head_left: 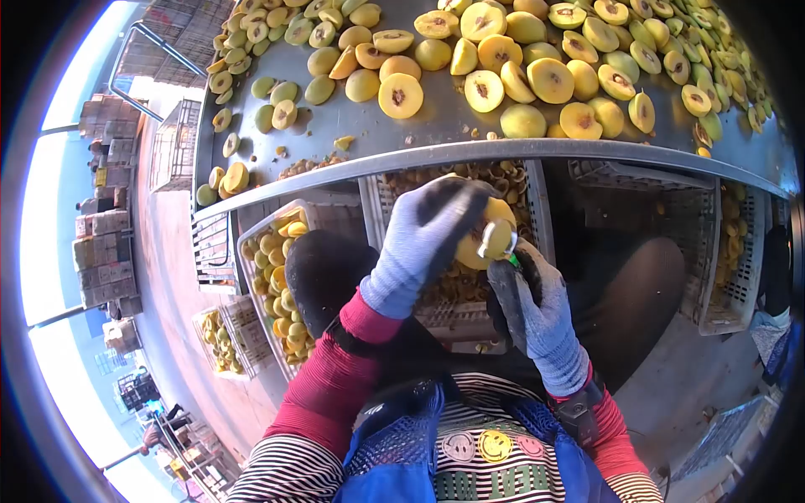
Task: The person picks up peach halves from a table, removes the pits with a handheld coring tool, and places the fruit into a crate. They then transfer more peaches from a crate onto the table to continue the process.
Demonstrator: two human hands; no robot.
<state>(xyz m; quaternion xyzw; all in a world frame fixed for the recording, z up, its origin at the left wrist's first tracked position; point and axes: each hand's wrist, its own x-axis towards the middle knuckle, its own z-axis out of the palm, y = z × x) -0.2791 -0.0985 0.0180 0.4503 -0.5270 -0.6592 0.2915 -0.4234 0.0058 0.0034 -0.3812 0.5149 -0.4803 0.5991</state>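
My left hand (432, 226), in a light glove with dark fingers, is closed round a yellow halved fruit (473, 250), slightly blurred. My right hand (530, 293), gloved alike, grips a small tool (494, 240) with a metal end and a bit of green at its handle. The tool's end touches the fruit, with a pale round piece of flesh at it. Both hands are over a crate (538, 201) of fruit scraps, below the metal table's front edge (470, 152). Halved fruits (401, 95) lie on the table above.
A crate of yellow fruit halves (249, 251) stands left of my knee, with a smaller crate (243, 335) beyond it. Another crate (738, 310) is at the right. Stacked boxes (105, 243) line the far left. Part of another person's clothing (767, 335) shows at the right edge.
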